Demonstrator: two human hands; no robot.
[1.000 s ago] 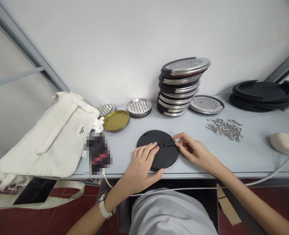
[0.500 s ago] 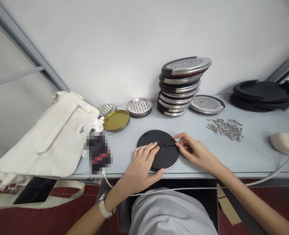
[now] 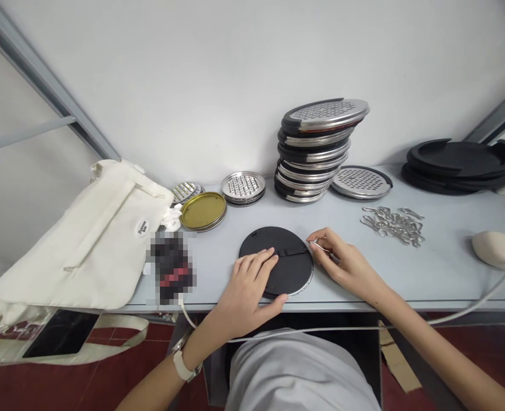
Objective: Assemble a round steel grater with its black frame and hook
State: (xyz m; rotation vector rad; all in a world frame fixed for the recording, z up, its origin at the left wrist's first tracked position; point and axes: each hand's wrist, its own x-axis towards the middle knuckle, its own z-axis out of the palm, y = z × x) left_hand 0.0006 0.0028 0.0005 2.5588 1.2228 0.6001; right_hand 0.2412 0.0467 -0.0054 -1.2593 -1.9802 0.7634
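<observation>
A round black disc (image 3: 289, 268) with a silvery rim lies flat near the table's front edge, a narrow strap-like strip running across it towards the right. Flat on its left part rests my left hand (image 3: 252, 285), fingers stretched out, thumb by the front rim. At the disc's right edge, my right hand (image 3: 336, 260) pinches a small metal clip (image 3: 315, 244) between thumb and fingertips. Part of the clip is hidden by the fingers. Similar shiny clips (image 3: 393, 224) lie in a loose pile farther right.
A leaning stack of grater discs (image 3: 312, 154) stands at the back, with another grater disc (image 3: 361, 182) beside it. Gold lids (image 3: 203, 210), black trays (image 3: 462, 162), a cream bag (image 3: 85, 240) and a blurred-out phone-like object (image 3: 173, 265) surround the work. A white cable (image 3: 355, 329) crosses in front.
My right hand has shifted slightly right with the clip, whose end now shows just off the disc's right edge. My left hand and the disc have stayed put.
</observation>
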